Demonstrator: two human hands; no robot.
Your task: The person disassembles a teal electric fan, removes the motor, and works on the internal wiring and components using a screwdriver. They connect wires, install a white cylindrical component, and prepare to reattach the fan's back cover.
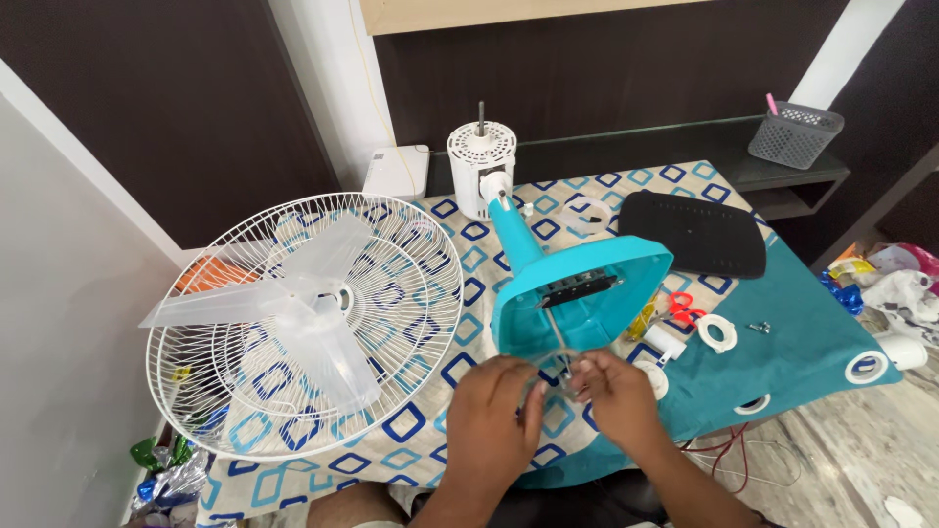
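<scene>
Head view: both my hands, left (489, 411) and right (618, 396), pinch closed on a thin grey wire (559, 347) hanging from the turquoise fan base (587, 284) on the desk (430, 430), best worked gently, beside the white grille (303, 323).

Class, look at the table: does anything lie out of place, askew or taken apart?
Yes. The fan is in pieces: its teal base lies tipped on its side, the white motor stands bare, and the clear blade rests loose in the wire guard. Both hands, left hand and right hand, pinch wires under the base.
</scene>
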